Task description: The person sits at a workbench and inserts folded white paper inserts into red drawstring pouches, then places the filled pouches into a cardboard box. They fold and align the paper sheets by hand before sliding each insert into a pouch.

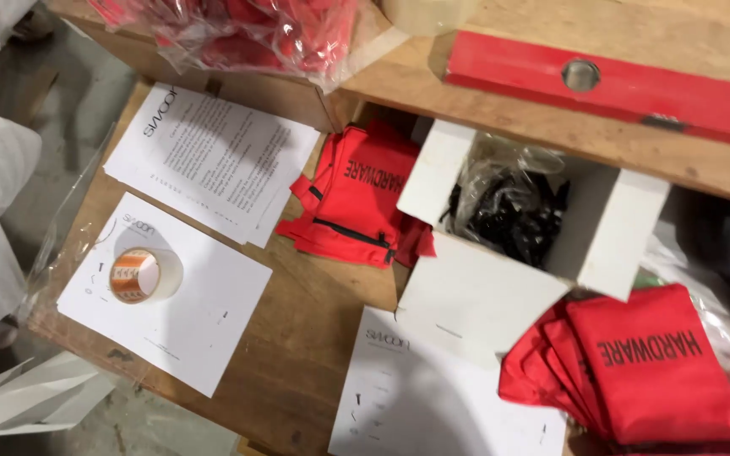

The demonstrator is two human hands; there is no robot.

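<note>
No hand is in view; filled red pouches [644, 363] lie stacked beside the open white box [500, 279] of black parts [509, 211], more pouches [356, 198] wait

Open white box [500, 287] of bagged black parts [513, 211]

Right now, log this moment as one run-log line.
hands: none in view | bench: wooden table | centre: open white box of black parts in plastic | beside: red zip pouches | left: tape roll on paper sheet

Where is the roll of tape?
In the head view, the roll of clear tape sits at the left on a white sheet of paper, near the wooden table's left edge, below the stack of printed sheets.
</note>
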